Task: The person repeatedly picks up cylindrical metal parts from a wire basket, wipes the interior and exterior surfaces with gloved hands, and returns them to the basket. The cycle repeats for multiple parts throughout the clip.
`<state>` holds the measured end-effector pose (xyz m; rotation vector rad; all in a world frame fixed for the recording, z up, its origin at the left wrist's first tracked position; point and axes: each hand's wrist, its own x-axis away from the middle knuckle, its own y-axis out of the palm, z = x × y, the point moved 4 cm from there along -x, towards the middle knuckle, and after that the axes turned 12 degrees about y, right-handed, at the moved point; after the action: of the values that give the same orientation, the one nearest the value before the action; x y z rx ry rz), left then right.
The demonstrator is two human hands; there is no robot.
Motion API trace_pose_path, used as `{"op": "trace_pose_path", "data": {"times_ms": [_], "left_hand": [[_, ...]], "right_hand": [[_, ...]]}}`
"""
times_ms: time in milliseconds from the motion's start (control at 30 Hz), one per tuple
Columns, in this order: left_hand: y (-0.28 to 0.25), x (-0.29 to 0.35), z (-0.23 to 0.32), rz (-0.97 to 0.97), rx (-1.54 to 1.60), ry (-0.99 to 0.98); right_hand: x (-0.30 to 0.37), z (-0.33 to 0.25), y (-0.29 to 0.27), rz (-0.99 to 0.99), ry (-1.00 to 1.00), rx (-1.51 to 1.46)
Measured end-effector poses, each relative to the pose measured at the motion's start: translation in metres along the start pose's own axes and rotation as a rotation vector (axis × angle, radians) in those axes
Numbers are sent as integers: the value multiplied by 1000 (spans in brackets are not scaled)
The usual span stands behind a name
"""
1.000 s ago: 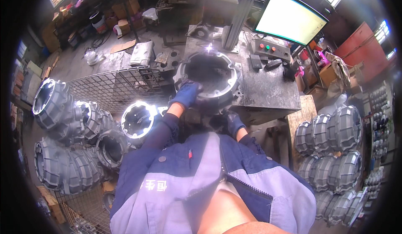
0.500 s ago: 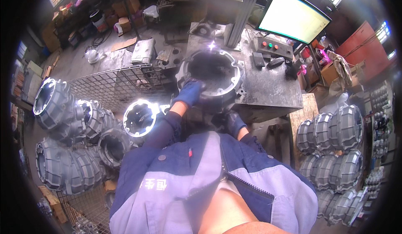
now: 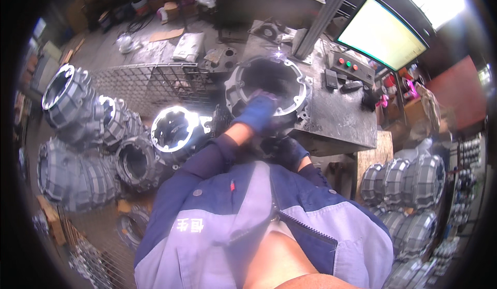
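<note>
Left hand [image 3: 257,111] lies over the metal housing [image 3: 298,100]; right hand [image 3: 292,152] sits near it; I cannot tell either grip

Two hands [image 3: 258,112], one monitor [image 3: 382,33] and three buttons [image 3: 348,65] show.

Bench [image 3: 343,119]: grey scuffed top. Housing [image 3: 302,99] sits on it. Right of housing: black block [image 3: 331,80], then button box [image 3: 359,71] farther out. Beyond housing: round part [image 3: 268,32], metal post [image 3: 325,21] off right.
</note>
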<state>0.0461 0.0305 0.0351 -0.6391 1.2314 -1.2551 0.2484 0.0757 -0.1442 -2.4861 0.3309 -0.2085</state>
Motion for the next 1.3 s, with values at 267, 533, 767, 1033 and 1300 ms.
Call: {"op": "trace_pose_path", "data": {"times_ms": [267,533,767,1033,1300], "left_hand": [[32,-39,32,-297,247,-439],[47,-33,30,-126,125,-416],[49,-37,29,-149,89,-451],[44,-36,35,-91,91,-470],[56,-36,29,-75,113,-488]], "right_hand": [[0,17,10,-387,713,-1717],[-10,48,16,-496,579,-1415],[-15,84,33,-554,453,-1233],[-21,103,49,-421,98,-611],[-15,82,21,-562,293,-642]]}}
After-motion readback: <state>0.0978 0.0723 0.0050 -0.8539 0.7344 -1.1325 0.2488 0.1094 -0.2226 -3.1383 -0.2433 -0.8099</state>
